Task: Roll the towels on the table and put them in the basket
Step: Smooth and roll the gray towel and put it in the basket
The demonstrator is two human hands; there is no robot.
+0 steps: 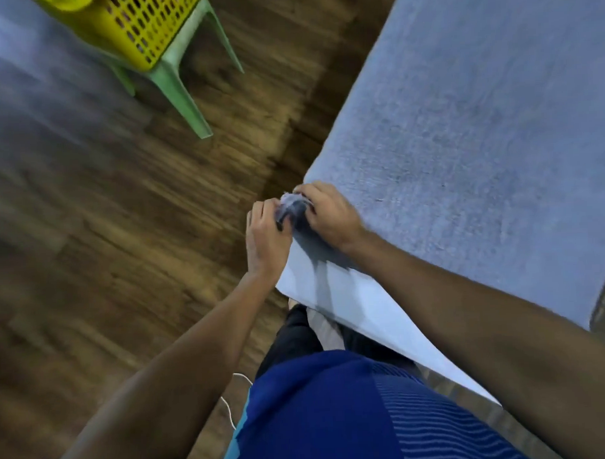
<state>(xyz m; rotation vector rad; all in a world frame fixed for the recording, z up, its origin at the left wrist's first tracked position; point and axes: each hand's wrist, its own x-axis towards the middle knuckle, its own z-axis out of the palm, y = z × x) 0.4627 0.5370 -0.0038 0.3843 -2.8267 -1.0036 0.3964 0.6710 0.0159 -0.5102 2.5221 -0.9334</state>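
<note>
Nearest, at six o'clock, the person's blue shirt [318, 417] filled the bottom of the view, with dark trousers [294, 339] just above it. A thin white cable [231, 403] hung beside the shirt toward seven o'clock. Both bare forearms reached up from the lower corners and met near the middle.

There the left hand [265, 230] and the right hand [331, 214] were close together on one corner of a big blue towel [479, 137]. The left hand's fingers were curled round the bunched tip of the corner and gripped it. The right hand lay on top just beside it, fingers bent down and pinching the same bunch. The corner was gathered into a small crumpled wad between them; whether it was already rolled I could not tell.

The towel lay spread flat from the hands out to one, two and three o'clock, covering the table so that the top itself was hidden. Its near edge hung over the side and ran down toward five o'clock.

A wooden floor [122, 218] of brown planks, blurred, lay to the left from seven to eleven o'clock. Far off at eleven o'clock a yellow basket [143, 25] with slotted walls sat on a pale green plastic stool [176, 86], well apart from the towel and both hands. A blurred grey-blue patch showed at ten o'clock.
</note>
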